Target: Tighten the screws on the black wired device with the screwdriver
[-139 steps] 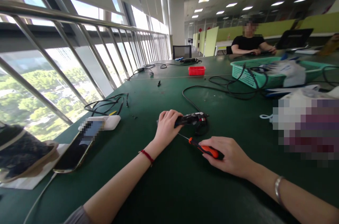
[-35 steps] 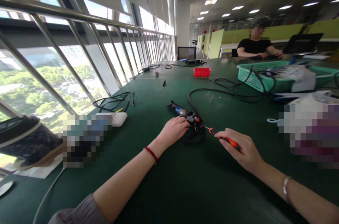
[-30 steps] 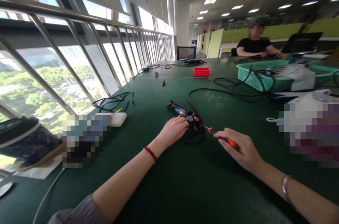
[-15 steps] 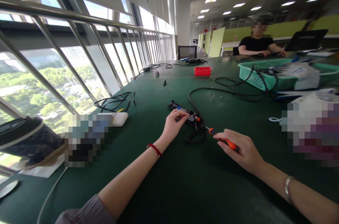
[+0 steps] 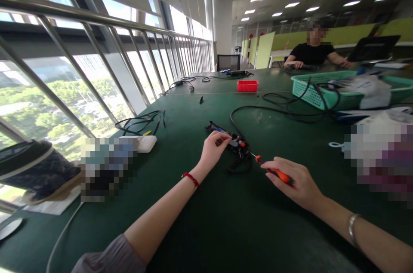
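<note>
On the green table lies an opened black electrical device (image 5: 241, 149), its inner parts bare: a grey block, an orange-red piece and small wires. My left hand (image 5: 213, 147) pinches it near the grey block, thumb and fingertips together; the fingers cover part of its body. A screwdriver (image 5: 278, 173) with an orange and black handle is wrapped in my right hand (image 5: 301, 185). Its thin shaft points up and left, and the tip reaches the device's right end, where the exact contact is too small to tell. A black cable (image 5: 237, 110) curves behind the device.
A green basket (image 5: 309, 92) with bags and cable stands at the right, near a small red box (image 5: 248, 86). At the left are a black cable bundle (image 5: 138, 123), a white case (image 5: 149, 144) and a dark bag (image 5: 35, 174). Across the table sits a person (image 5: 311, 54).
My hands keep their hold on the device and screwdriver, almost unmoved. The view has shifted very slightly. The person across the table has moved one hand to the left.
</note>
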### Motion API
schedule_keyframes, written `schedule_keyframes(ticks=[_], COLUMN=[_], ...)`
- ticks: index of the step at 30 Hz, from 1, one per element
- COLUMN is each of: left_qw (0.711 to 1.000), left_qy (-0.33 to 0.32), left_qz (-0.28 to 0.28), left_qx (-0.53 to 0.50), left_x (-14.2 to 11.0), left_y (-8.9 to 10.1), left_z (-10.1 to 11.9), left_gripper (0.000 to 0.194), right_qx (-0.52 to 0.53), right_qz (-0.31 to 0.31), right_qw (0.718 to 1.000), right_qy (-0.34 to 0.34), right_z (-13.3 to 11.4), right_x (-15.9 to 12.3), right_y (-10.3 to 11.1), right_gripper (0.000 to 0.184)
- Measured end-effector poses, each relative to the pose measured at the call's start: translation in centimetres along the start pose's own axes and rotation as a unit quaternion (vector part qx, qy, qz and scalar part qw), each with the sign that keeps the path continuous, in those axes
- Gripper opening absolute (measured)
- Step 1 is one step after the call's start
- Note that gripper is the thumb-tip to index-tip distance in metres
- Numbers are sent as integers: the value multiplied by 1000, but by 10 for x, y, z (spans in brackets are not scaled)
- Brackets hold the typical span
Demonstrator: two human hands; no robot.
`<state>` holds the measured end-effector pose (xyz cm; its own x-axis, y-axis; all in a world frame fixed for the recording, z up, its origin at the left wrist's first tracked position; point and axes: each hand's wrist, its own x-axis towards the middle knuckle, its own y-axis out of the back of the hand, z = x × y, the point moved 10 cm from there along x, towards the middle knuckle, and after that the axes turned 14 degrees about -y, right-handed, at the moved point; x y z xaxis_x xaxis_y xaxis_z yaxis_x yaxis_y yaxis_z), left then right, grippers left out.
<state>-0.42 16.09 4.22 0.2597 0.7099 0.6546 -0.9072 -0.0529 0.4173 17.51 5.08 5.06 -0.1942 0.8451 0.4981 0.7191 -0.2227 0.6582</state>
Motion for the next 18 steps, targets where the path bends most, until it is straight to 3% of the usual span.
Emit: schedule_keyframes(ticks=[18], left_qw=[1000], left_qy=[18], left_qz=[2], left_qx=[8], left_x=[-4], left_y=[-2], left_z=[-12], left_gripper=[7], right_qx=[-25], right_qz=[8], right_qw=[999], right_qy=[24], right_z=[-2], right_x=[-3], right_y=[-1], right_gripper=[16])
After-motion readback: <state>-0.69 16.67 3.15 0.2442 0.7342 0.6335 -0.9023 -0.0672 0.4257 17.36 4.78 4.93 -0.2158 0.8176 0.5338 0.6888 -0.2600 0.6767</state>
